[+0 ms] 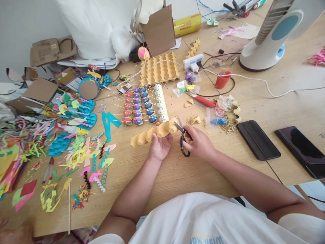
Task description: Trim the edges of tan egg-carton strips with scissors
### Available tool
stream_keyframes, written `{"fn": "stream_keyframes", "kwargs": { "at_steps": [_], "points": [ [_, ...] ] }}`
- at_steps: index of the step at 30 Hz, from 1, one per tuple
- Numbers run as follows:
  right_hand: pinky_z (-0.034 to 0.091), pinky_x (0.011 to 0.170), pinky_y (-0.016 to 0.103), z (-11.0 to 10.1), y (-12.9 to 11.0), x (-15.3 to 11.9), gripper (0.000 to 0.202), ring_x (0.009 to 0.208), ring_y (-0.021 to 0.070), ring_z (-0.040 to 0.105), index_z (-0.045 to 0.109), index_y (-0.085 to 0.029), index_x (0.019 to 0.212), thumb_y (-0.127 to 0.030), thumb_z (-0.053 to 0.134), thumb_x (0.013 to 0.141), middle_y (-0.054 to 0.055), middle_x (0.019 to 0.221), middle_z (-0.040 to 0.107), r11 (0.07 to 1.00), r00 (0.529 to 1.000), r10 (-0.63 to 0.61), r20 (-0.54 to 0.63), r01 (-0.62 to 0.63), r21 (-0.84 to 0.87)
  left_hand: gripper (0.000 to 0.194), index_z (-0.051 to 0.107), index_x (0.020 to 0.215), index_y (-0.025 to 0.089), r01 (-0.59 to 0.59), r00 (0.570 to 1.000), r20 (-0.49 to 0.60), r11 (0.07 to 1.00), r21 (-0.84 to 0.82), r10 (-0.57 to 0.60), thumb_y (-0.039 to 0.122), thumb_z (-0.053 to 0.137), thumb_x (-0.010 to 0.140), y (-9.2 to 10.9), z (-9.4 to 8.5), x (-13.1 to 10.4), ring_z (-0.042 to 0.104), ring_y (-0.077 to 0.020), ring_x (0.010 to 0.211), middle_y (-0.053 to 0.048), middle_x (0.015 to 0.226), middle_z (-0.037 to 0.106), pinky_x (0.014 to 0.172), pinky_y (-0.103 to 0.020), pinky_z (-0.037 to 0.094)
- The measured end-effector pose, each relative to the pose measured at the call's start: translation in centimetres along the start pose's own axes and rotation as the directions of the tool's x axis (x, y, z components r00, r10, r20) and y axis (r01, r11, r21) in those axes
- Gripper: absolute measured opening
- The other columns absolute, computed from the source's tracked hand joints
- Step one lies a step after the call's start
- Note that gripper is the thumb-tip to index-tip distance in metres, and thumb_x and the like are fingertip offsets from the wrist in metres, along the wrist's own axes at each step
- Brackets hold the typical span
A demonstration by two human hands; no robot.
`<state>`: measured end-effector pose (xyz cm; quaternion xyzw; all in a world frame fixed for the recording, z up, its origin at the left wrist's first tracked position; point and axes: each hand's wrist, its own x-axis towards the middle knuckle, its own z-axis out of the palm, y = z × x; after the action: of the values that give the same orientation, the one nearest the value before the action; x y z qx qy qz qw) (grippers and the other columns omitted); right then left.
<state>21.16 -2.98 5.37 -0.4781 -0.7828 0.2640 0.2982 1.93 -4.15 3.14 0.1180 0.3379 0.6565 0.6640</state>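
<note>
A strip of yellowish egg carton cups is gripped in my left hand, its long end reaching out to the left. My right hand is closed around black-handled scissors. Their blades are parted and meet the right end of the strip. Just beyond the strip stand rows of painted cups: red ones, purple ones, dark blue ones and white ones with coloured dots. Thin sticks poke out of their sides. Small carton offcuts lie near the scissors.
An uncut egg tray lies behind the rows. Paper scraps and pipe cleaners cover the left. A red-handled knife, plastic bags, phones, a power strip and a fan occupy the right. Another person's hand shows bottom left.
</note>
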Motion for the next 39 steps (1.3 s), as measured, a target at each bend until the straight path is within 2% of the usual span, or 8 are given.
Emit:
{"fn": "stream_keyframes", "kwargs": {
  "at_steps": [5, 10, 16, 22, 29, 32, 35, 39],
  "points": [
    [0.041, 0.07, 0.031, -0.2, -0.1, -0.1, 0.038, 0.077, 0.0208, 0.06, 0.06, -0.02, 0.121, -0.033, 0.067, 0.086, 0.005, 0.089, 0.069, 0.999, 1.0, -0.01, -0.027, 0.009, -0.037, 0.049, 0.061, 0.139, 0.039, 0.005, 1.0, 0.0, 1.0, -0.009, -0.005, 0.056, 0.066, 0.093, -0.1, -0.3, 0.1, 0.072, -0.0127, 0.105, 0.001, 0.135, 0.071, 0.084, -0.023, 0.058],
    [0.04, 0.069, 0.031, -0.3, -0.3, -0.2, 0.037, 0.076, 0.0208, 0.059, 0.061, -0.019, 0.119, -0.036, 0.067, 0.087, 0.005, 0.087, 0.068, 0.999, 0.999, -0.01, -0.044, 0.008, -0.047, 0.042, 0.063, 0.135, 0.04, 0.006, 1.0, 0.022, 1.0, -0.013, -0.005, 0.052, 0.064, 0.096, 0.0, -0.4, 0.0, 0.071, -0.0138, 0.109, 0.002, 0.134, 0.071, 0.086, -0.024, 0.057],
    [0.038, 0.068, 0.03, -0.3, -0.4, -0.3, 0.035, 0.076, 0.0208, 0.059, 0.061, -0.021, 0.118, -0.036, 0.068, 0.086, 0.004, 0.085, 0.068, 0.998, 0.999, -0.01, -0.047, 0.007, -0.059, 0.047, 0.061, 0.138, 0.041, 0.012, 0.999, 0.041, 1.0, -0.01, -0.011, 0.053, 0.068, 0.093, 0.0, -0.6, 0.0, 0.073, -0.0135, 0.101, 0.002, 0.129, 0.074, 0.083, -0.025, 0.056],
    [0.038, 0.068, 0.03, -0.2, -0.3, -0.3, 0.034, 0.075, 0.0198, 0.058, 0.062, -0.022, 0.119, -0.033, 0.066, 0.086, 0.003, 0.083, 0.067, 0.999, 0.999, -0.006, -0.043, 0.004, -0.035, 0.038, 0.066, 0.131, 0.041, 0.019, 0.998, 0.068, 0.999, -0.05, -0.016, 0.049, 0.068, 0.094, 0.1, -0.4, 0.0, 0.073, -0.0125, 0.094, 0.004, 0.124, 0.075, 0.083, -0.026, 0.057],
    [0.037, 0.065, 0.028, -0.2, -0.3, -0.1, 0.032, 0.071, 0.0175, 0.056, 0.064, -0.022, 0.117, -0.028, 0.066, 0.085, 0.001, 0.08, 0.066, 1.0, 0.999, 0.02, -0.036, -0.02, 0.002, 0.042, 0.064, 0.132, 0.041, 0.015, 0.998, 0.054, 0.999, -0.045, -0.013, 0.051, 0.071, 0.091, 0.1, -0.5, -0.1, 0.072, -0.0139, 0.104, 0.003, 0.128, 0.074, 0.085, -0.026, 0.056],
    [0.037, 0.065, 0.028, -0.3, 0.0, -0.1, 0.032, 0.07, 0.017, 0.056, 0.065, -0.021, 0.117, -0.028, 0.067, 0.085, 0.001, 0.079, 0.065, 1.0, 0.999, 0.022, -0.043, -0.022, 0.015, 0.04, 0.068, 0.128, 0.035, 0.015, 0.999, 0.044, 1.0, -0.02, -0.015, 0.053, 0.068, 0.092, 0.1, -0.3, -0.1, 0.072, -0.0142, 0.103, 0.0, 0.127, 0.074, 0.085, -0.026, 0.057],
    [0.036, 0.065, 0.028, -0.2, 0.4, 0.1, 0.034, 0.071, 0.017, 0.056, 0.066, -0.022, 0.118, -0.028, 0.068, 0.085, 0.001, 0.079, 0.064, 1.0, 0.998, 0.028, -0.061, -0.027, 0.015, 0.046, 0.07, 0.127, 0.027, 0.055, 0.998, 0.03, 0.998, 0.003, -0.055, 0.059, 0.064, 0.093, 0.0, 0.1, -0.1, 0.071, -0.0157, 0.108, -0.005, 0.124, 0.075, 0.087, -0.025, 0.057],
    [0.036, 0.066, 0.028, -0.1, 0.8, 0.3, 0.034, 0.073, 0.0174, 0.057, 0.065, -0.023, 0.118, -0.028, 0.069, 0.085, 0.001, 0.081, 0.065, 1.0, 0.997, 0.018, -0.069, -0.018, 0.009, 0.056, 0.066, 0.134, 0.027, 0.08, 0.997, -0.01, 0.997, -0.015, -0.08, 0.064, 0.063, 0.092, -0.3, 0.2, 0.0, 0.071, -0.0172, 0.114, -0.007, 0.124, 0.076, 0.092, -0.025, 0.058]
  ]
}}
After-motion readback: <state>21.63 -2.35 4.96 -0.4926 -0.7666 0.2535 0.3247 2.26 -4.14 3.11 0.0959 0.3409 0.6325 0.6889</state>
